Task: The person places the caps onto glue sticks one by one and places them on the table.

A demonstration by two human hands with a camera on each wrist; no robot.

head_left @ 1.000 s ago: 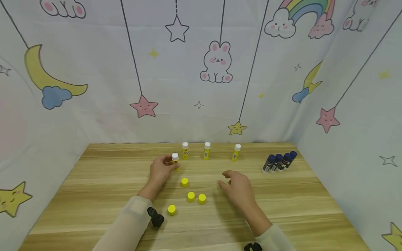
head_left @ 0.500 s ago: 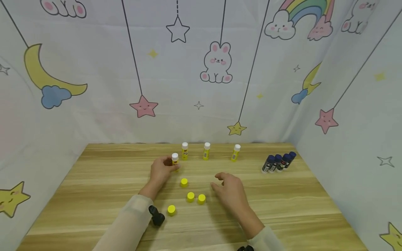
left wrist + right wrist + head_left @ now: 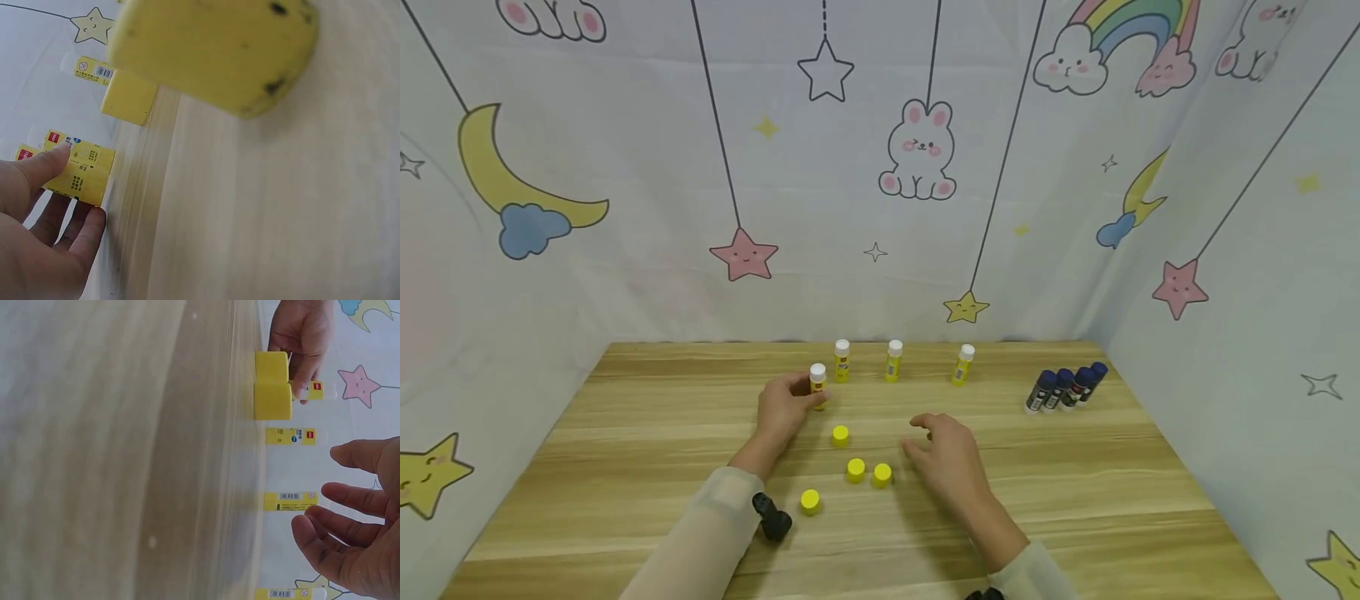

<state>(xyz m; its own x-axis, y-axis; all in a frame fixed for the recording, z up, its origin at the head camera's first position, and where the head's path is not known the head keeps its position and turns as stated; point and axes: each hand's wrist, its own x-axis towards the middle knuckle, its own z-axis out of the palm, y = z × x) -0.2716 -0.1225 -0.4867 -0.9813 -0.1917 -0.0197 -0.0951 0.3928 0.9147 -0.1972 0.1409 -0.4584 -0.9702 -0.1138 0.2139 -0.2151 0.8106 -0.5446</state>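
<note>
At the wooden counter (image 3: pixel 647 442), the left grip (image 3: pixel 780 410) pinches an upright glue stick (image 3: pixel 817 383) between thumb and fingers; the right grip (image 3: pixel 951 457) hangs spread.

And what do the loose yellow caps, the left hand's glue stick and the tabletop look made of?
Loose yellow caps: probably plastic, fairly matt; smooth walls, rounded edges.
Glue stick: likely smooth plastic, from its straight tube; printed yellow label, paper or film.
Tabletop: smooth wood or laminate; streaky grain fits both.
</note>
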